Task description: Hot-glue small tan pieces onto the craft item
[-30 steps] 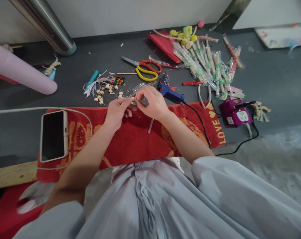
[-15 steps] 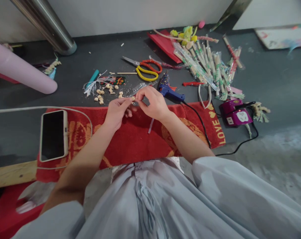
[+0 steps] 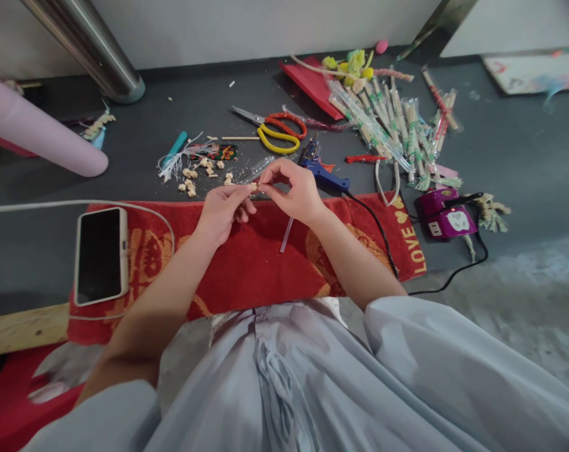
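My left hand pinches a small pale wood-like piece between thumb and forefinger, its other fingers curled. Against the piece's right end press the thumb and forefinger of my right hand; both hands appear to grip it. Just beyond my left hand lie several similar pale bits and crumbs on the dark table. Under my hands is a red towel, with a clear glue stick-like strip on it. A blue glue gun rests behind my right hand.
Scissors with red and yellow handles lie ahead. Wrapped sticks are heaped at the back right. A purple power block stands right, its cord trailing. At left are a phone, a white cable and a pink cylinder.
The fingers of my right hand have shifted slightly, its thumb and forefinger now closer together at the small piece. My left hand has hardly moved.
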{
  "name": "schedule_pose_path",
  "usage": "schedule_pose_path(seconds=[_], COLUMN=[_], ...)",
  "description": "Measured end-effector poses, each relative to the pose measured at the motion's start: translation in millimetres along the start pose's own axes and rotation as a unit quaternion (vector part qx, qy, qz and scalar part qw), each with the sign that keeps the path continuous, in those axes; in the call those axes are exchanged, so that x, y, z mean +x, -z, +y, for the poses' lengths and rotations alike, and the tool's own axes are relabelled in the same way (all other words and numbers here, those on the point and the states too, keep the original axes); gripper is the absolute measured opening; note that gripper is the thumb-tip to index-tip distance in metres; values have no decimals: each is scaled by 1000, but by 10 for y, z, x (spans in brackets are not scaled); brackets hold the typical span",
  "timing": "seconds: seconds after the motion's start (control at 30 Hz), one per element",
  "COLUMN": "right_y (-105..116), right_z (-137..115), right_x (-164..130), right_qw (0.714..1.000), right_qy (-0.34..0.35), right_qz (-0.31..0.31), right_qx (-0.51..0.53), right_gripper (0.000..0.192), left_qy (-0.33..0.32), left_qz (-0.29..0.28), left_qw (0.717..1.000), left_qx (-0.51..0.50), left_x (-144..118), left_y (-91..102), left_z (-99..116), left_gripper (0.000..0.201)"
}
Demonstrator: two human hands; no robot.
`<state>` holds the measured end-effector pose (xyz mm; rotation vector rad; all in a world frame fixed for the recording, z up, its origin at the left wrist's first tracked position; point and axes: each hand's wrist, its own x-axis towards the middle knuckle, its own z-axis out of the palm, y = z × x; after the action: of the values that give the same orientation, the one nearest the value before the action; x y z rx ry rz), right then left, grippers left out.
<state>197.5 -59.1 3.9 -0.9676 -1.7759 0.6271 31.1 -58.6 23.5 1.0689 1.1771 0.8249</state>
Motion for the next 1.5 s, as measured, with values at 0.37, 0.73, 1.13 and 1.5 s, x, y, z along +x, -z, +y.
schedule_pose_path(seconds=[0.37,0.73,1.13,1.5], right_y=[34,31,9,-47], right_z=[6,46,2,-45], right_x=[27,32,32,42], right_qw=[995,991,991,975], right_qy=[-81,-103,-132,-207], right_qz=[-1,0,27,4], right_qx=[52,90,10,78], right_gripper=[11,33,13,8], left_qy=[55,72,57,24], left_qz=[-34,-31,-25,6], left_qw=[996,992,992,996], left_qx=[-68,-96,-109,-81], left_x=[7,42,51,-1], left_y=[39,60,73,-5], left_z=[28,9,-15,23], left_gripper=[25,22,19,18])
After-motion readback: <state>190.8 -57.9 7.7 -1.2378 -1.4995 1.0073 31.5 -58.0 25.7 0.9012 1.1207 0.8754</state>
